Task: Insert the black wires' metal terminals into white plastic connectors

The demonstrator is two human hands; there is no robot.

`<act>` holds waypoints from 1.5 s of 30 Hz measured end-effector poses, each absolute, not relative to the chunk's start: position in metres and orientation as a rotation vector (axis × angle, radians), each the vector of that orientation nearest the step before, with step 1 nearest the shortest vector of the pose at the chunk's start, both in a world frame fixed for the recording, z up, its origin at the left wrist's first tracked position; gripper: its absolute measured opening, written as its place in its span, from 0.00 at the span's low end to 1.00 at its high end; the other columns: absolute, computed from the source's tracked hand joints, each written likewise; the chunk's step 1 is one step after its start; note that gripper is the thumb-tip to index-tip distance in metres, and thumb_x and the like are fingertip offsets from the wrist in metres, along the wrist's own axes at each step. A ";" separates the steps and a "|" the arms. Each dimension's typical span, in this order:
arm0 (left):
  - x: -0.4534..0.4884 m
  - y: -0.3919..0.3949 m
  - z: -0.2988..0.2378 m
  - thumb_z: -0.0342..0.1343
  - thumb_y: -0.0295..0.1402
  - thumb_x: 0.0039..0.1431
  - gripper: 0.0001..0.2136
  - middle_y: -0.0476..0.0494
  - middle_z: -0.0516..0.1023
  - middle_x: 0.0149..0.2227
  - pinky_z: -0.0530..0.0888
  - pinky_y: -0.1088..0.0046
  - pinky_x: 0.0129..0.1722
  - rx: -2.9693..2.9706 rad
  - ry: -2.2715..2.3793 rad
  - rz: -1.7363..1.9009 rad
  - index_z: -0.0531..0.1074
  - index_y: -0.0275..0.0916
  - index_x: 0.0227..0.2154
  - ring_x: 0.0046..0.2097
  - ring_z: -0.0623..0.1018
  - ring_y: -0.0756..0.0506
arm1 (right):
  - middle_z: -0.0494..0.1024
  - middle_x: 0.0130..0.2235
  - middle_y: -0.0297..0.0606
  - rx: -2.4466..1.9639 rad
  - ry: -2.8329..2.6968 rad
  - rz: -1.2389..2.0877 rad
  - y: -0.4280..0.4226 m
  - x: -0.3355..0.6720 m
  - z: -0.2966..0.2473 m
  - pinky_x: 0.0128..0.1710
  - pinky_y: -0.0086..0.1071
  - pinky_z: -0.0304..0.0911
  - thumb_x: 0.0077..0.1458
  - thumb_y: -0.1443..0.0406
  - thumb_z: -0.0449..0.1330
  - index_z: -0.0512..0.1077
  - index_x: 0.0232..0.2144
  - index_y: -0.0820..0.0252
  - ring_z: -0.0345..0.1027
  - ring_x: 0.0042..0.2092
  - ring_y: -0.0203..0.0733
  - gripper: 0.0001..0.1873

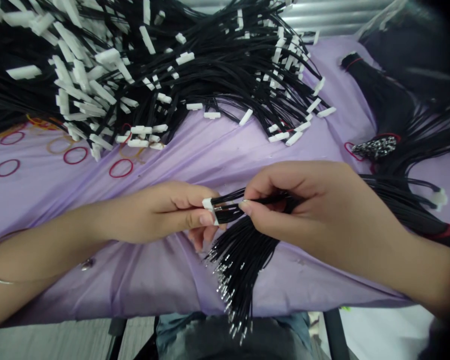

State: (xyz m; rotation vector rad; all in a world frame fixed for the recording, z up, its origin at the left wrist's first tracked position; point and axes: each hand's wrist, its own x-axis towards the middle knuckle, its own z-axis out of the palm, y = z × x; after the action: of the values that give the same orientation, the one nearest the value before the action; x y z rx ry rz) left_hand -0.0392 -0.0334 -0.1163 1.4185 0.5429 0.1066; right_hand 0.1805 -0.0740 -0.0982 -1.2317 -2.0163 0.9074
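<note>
Between the thumb and fingers of my left hand [168, 212] is a white plastic connector [210, 211], with several black wires running out of its right side. My right hand [296, 200] pinches a black wire [230, 206] close to the connector, thumb and forefinger pressed together. Below the right hand hangs a fanned bundle of black wires [243, 260], their bare ends tipped with silver metal terminals. Part of that bundle passes behind the right palm, so how it is held there is hidden.
A large heap of black cables with white connectors [210, 65] covers the back. Red rubber bands [121, 168] lie at left on the purple cloth [195, 160]. At right rests a tied wire bundle [382, 95] with silver tips. The table's front edge is near my lap.
</note>
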 end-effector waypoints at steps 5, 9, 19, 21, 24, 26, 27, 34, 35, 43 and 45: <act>-0.038 -0.033 -0.116 0.49 0.34 0.66 0.09 0.48 0.75 0.31 0.73 0.84 0.31 1.429 0.548 0.091 0.71 0.36 0.33 0.31 0.76 0.53 | 0.68 0.18 0.26 -1.253 -1.990 0.933 -0.073 0.180 -0.099 0.16 0.22 0.50 0.48 0.72 0.61 0.72 0.20 0.61 0.56 0.21 0.25 0.07; -0.038 -0.033 -0.115 0.49 0.33 0.66 0.09 0.47 0.74 0.30 0.73 0.83 0.31 1.439 0.551 0.077 0.71 0.36 0.32 0.31 0.76 0.52 | 0.67 0.17 0.25 -1.262 -2.010 0.908 -0.072 0.179 -0.098 0.17 0.21 0.52 0.47 0.73 0.60 0.72 0.19 0.62 0.55 0.20 0.24 0.08; -0.033 -0.036 -0.107 0.49 0.28 0.63 0.07 0.46 0.75 0.30 0.75 0.82 0.32 1.554 0.633 0.071 0.71 0.36 0.31 0.31 0.76 0.52 | 0.70 0.20 0.26 -1.187 -2.137 0.719 -0.076 0.182 -0.097 0.23 0.22 0.55 0.47 0.74 0.61 0.72 0.21 0.63 0.60 0.22 0.24 0.06; -0.032 -0.035 -0.107 0.48 0.28 0.64 0.08 0.46 0.75 0.30 0.75 0.83 0.33 1.578 0.612 0.073 0.71 0.35 0.31 0.31 0.76 0.52 | 0.71 0.21 0.26 -1.185 -2.161 0.700 -0.077 0.182 -0.096 0.25 0.22 0.57 0.47 0.74 0.61 0.72 0.21 0.63 0.60 0.23 0.24 0.06; -0.032 -0.036 -0.107 0.48 0.27 0.64 0.08 0.47 0.74 0.30 0.75 0.85 0.32 1.599 0.594 0.078 0.71 0.34 0.32 0.31 0.76 0.53 | 0.70 0.21 0.26 -1.188 -2.172 0.688 -0.077 0.181 -0.097 0.26 0.22 0.57 0.48 0.73 0.61 0.73 0.22 0.63 0.60 0.23 0.25 0.05; -0.032 -0.036 -0.107 0.49 0.27 0.64 0.08 0.48 0.74 0.30 0.74 0.85 0.32 1.606 0.606 0.082 0.71 0.34 0.31 0.31 0.77 0.53 | 0.70 0.21 0.26 -1.193 -2.171 0.692 -0.077 0.179 -0.098 0.26 0.23 0.56 0.49 0.72 0.61 0.73 0.23 0.63 0.60 0.23 0.25 0.05; -0.032 -0.037 -0.108 0.49 0.27 0.64 0.08 0.48 0.74 0.30 0.74 0.85 0.32 1.609 0.614 0.081 0.71 0.34 0.31 0.31 0.77 0.53 | 0.70 0.21 0.26 -1.193 -2.172 0.702 -0.076 0.179 -0.099 0.25 0.23 0.56 0.49 0.73 0.61 0.73 0.23 0.63 0.59 0.23 0.25 0.05; -0.034 -0.037 -0.112 0.48 0.34 0.66 0.11 0.47 0.74 0.28 0.75 0.83 0.29 1.524 0.594 0.085 0.70 0.36 0.30 0.29 0.76 0.52 | 0.72 0.23 0.29 -1.143 -2.168 0.783 -0.074 0.178 -0.107 0.26 0.26 0.57 0.52 0.72 0.59 0.73 0.25 0.62 0.62 0.25 0.28 0.06; -0.034 -0.037 -0.112 0.49 0.35 0.66 0.11 0.46 0.74 0.28 0.75 0.82 0.29 1.516 0.591 0.076 0.70 0.36 0.30 0.29 0.76 0.52 | 0.72 0.24 0.29 -1.134 -2.180 0.795 -0.073 0.178 -0.108 0.27 0.26 0.58 0.53 0.72 0.59 0.73 0.26 0.62 0.62 0.25 0.28 0.06; -0.034 -0.039 -0.112 0.47 0.37 0.67 0.14 0.45 0.75 0.28 0.74 0.80 0.30 1.578 0.603 0.054 0.70 0.34 0.30 0.29 0.75 0.52 | 0.70 0.23 0.29 -1.088 -2.210 0.809 -0.072 0.177 -0.110 0.28 0.23 0.55 0.53 0.73 0.58 0.73 0.25 0.65 0.60 0.26 0.26 0.07; -0.035 -0.040 -0.111 0.46 0.37 0.67 0.14 0.45 0.75 0.29 0.74 0.79 0.30 1.590 0.596 0.053 0.70 0.34 0.30 0.29 0.75 0.51 | 0.70 0.23 0.29 -1.086 -2.193 0.830 -0.073 0.177 -0.110 0.28 0.22 0.55 0.54 0.73 0.58 0.73 0.25 0.65 0.60 0.26 0.26 0.07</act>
State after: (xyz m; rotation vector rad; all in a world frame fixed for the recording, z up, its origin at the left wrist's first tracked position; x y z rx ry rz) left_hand -0.0346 -0.0401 -0.1114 1.5902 0.5961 0.0528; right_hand 0.1771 -0.0729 -0.1101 -1.0857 -2.1934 0.8298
